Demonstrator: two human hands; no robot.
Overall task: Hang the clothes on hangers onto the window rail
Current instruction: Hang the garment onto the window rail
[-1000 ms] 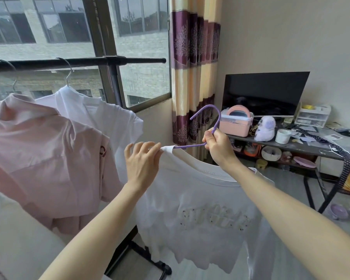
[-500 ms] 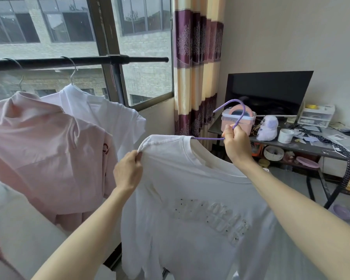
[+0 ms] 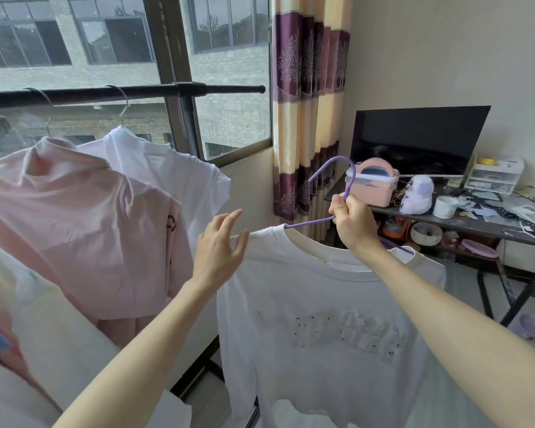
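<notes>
The white T-shirt (image 3: 322, 319) is dressed on its purple hanger (image 3: 348, 183) and ready to go up — the step in hand is the lift to the rail (image 3: 121, 93). The right hand (image 3: 351, 222) is clamped round the hanger's neck just under the hook, carrying the whole shirt, which hangs below and between the two forearms. The left hand (image 3: 220, 251) is spread, fingers straight and apart, holding nothing; it hovers just beside the shirt's near shoulder, and whether a fingertip brushes the cloth I cannot tell.

Up and to the left of both hands runs the black rail, with a white shirt (image 3: 173, 177) and a pink top (image 3: 74, 230) hung there on wire hangers. The free stretch of bar lies above the left hand, right of the upright post (its end cap shows near the curtain (image 3: 309, 118)).

The next move, as I judge it, calls for raising the right hand high and leftward, turning the hook's open side toward the bar, and dropping it over — keeping clear of the neighbouring white sleeve.
</notes>
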